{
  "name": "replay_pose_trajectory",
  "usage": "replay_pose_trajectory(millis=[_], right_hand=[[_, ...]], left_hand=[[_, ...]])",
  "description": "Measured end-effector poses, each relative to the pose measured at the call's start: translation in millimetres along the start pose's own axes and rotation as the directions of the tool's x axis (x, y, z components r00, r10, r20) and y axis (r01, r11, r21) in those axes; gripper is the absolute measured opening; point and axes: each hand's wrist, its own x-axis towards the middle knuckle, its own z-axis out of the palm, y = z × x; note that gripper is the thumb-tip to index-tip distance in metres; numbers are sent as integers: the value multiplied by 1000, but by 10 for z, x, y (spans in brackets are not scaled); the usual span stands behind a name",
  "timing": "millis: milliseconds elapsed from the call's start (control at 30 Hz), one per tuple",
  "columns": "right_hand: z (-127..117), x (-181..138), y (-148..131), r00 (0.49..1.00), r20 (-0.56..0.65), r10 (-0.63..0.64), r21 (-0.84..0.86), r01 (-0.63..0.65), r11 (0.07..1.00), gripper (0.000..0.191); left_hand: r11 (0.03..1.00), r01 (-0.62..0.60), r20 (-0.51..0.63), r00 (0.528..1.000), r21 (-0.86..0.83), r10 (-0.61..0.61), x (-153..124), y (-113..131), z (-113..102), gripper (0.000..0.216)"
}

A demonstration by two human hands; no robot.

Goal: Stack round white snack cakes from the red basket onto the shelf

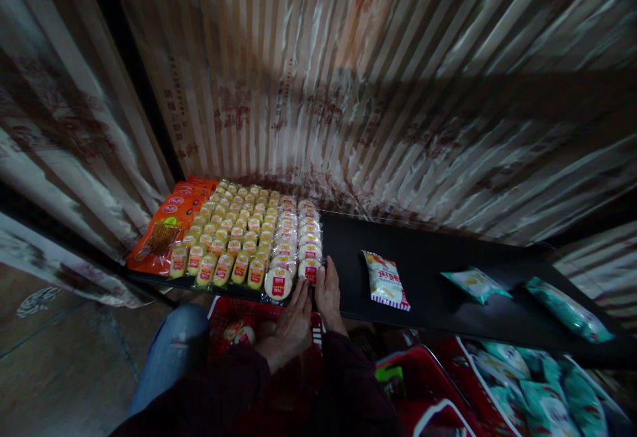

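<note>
The left hand reaches up from the bottom centre of the frame, its fingers stretched forward and lying close together, with the tips at the front of two rows of white round packets just left of centre. The right hand stands just beside it, fingers pointing up the frame and held together, up against the right side of the nearest packet in the outer row. I can't tell from here whether either hand is pinching anything.

The rows run back along the black shelf, with yellow packets packed to their left and orange bags at the far left end. Right of centre lies a white snack bag, well apart from the hands; farther right are a small teal bag and a longer teal bag. A red basket sits below the shelf edge, under the hands. Pleated printed sheeting fills the top of the frame.
</note>
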Motion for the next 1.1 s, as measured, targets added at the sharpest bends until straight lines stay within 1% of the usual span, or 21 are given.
replay_pose_trajectory(millis=[100,233,300,400,500,567,600,667,733,800,967,1100], right_hand=[[47,46,-78,996,62,70,-4,-70,998,87],[70,38,-100,994,79,75,-20,-73,997,85],[68,30,-79,995,57,83,-7,-82,997,82],[65,0,-41,997,-28,75,11,-75,997,80],[65,-86,-16,993,-114,8,-7,-9,1000,78],[67,-174,-6,987,-138,-77,-49,71,996,75],[72,-220,-2,983,-131,-130,-76,121,990,73],[89,-298,3,969,-95,-229,-134,216,967,67],[117,-337,2,956,-52,-289,-193,274,942,63],[151,-335,-6,951,-30,-307,-248,290,924,61],[199,-274,-41,956,5,-295,-334,280,900,58],[197,-293,-84,965,33,-261,-401,252,881,57]], left_hand=[[998,2,4,1000,-55,-2,-5,24,-58,86],[996,0,-10,1000,-93,-1,-12,13,-98,94],[997,-23,-32,999,-76,20,-12,7,-111,92],[996,-88,-71,994,-7,87,-35,-10,-145,78],[981,-162,-136,975,107,175,-123,-67,-213,61],[964,-179,-208,953,195,220,-217,-137,-276,56],[957,-168,-240,944,237,225,-266,-178,-310,56],[949,-92,-282,942,301,181,-349,-263,-371,57],[943,-30,-282,951,332,130,-393,-335,-413,60],[939,-15,-252,962,343,107,-389,-381,-429,62],[939,3,-197,978,343,69,-271,-400,-409,67],[934,-3,-156,986,357,63,-215,-438,-385,69]])
